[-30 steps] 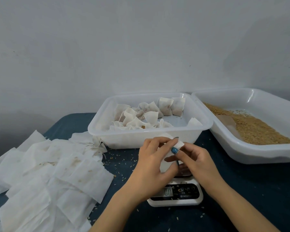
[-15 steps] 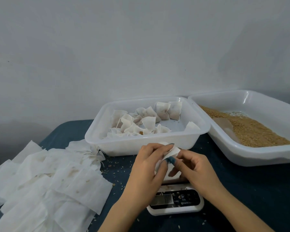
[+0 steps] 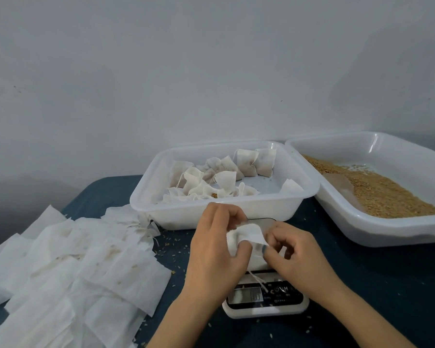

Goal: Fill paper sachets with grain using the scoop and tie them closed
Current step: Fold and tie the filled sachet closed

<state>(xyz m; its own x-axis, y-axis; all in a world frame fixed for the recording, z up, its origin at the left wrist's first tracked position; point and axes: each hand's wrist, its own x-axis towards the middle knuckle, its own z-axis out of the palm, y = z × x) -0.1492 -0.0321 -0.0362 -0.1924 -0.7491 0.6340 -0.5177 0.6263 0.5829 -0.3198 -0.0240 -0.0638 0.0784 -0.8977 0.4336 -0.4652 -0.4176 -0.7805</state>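
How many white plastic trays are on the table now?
2. The middle tray, behind the scale, holds filled sachets. The right tray, beside it, holds grain. No other tray seems to be hidden.

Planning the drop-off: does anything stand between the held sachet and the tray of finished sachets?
Nothing visible does. The sachet, held by left hand and right hand, is just in front of the tray.
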